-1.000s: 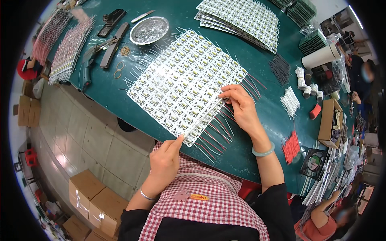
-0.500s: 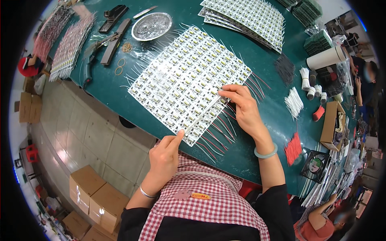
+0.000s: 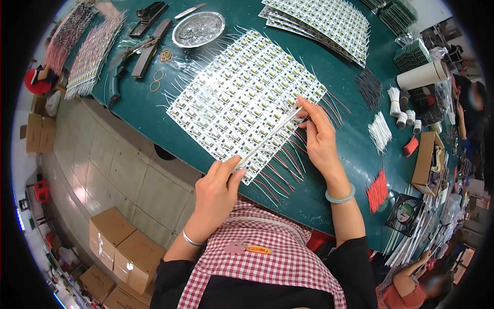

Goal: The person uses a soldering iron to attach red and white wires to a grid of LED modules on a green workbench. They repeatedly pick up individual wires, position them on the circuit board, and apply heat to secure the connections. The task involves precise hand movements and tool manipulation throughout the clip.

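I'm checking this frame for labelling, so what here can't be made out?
Head view only:
- Left hand: its fingertips cover the near corner of the white panel of small boards, so the grip there is hidden.
- Right hand: whether it pinches the strip or a wire is too small to tell.
- Silver dish: contents blurred.
- Cardboard boxes: contents hidden, closed.
- Items at the right rim: bent, tiny.
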A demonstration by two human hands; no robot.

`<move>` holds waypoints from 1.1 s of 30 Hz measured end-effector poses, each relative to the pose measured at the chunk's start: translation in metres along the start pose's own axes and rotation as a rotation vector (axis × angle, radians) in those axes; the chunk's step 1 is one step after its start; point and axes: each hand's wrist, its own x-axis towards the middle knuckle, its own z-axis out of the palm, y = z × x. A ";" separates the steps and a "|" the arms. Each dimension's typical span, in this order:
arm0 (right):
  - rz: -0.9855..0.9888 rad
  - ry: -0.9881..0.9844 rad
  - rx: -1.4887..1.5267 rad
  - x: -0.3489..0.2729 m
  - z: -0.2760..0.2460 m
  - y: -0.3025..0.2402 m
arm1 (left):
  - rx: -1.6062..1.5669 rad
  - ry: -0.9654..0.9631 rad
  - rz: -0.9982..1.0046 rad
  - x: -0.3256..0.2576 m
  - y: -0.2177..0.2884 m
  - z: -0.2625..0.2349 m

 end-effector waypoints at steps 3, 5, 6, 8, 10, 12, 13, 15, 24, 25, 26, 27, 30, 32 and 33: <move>0.018 0.024 0.017 -0.001 0.002 0.001 | -0.048 -0.007 -0.075 0.004 0.002 0.003; 0.006 0.017 0.017 -0.001 0.001 0.004 | -0.105 -0.043 -0.166 0.006 0.002 0.000; 0.010 0.013 0.015 -0.001 0.001 0.004 | -0.152 -0.018 -0.204 0.006 -0.002 0.002; 0.016 0.004 0.010 -0.001 0.001 0.004 | -0.247 0.034 -0.282 0.003 -0.011 0.007; 0.014 -0.005 -0.003 -0.001 0.000 0.004 | -0.246 0.016 -0.253 0.007 -0.014 0.005; 0.010 -0.011 -0.010 -0.001 -0.001 0.005 | -0.220 -0.004 -0.236 0.010 -0.014 0.003; 0.007 -0.013 -0.012 -0.001 -0.001 0.005 | -0.194 -0.015 -0.234 0.011 -0.012 0.001; 0.018 -0.003 0.007 -0.001 -0.001 0.004 | -0.172 -0.031 -0.230 0.011 -0.014 0.000; -0.307 0.040 -0.305 0.001 0.003 -0.015 | -0.071 -0.033 -0.078 -0.015 0.000 -0.016; -0.351 -0.003 -0.361 0.003 0.003 -0.016 | -0.013 -0.087 -0.021 -0.021 -0.003 -0.019; -0.393 -0.047 -0.416 0.003 0.003 -0.016 | 0.045 -0.141 0.037 -0.024 -0.004 -0.020; -0.396 -0.087 -0.418 0.003 0.003 -0.014 | 0.037 -0.141 0.045 -0.025 -0.005 -0.019; -0.383 -0.179 -0.444 0.000 0.006 -0.008 | 0.032 -0.141 0.065 -0.026 -0.005 -0.014; -0.371 -0.179 -0.422 -0.001 0.005 -0.005 | 0.055 -0.139 0.076 -0.026 -0.005 -0.012; -0.364 -0.179 -0.408 -0.002 0.005 -0.003 | 0.072 -0.148 0.055 -0.026 -0.004 -0.012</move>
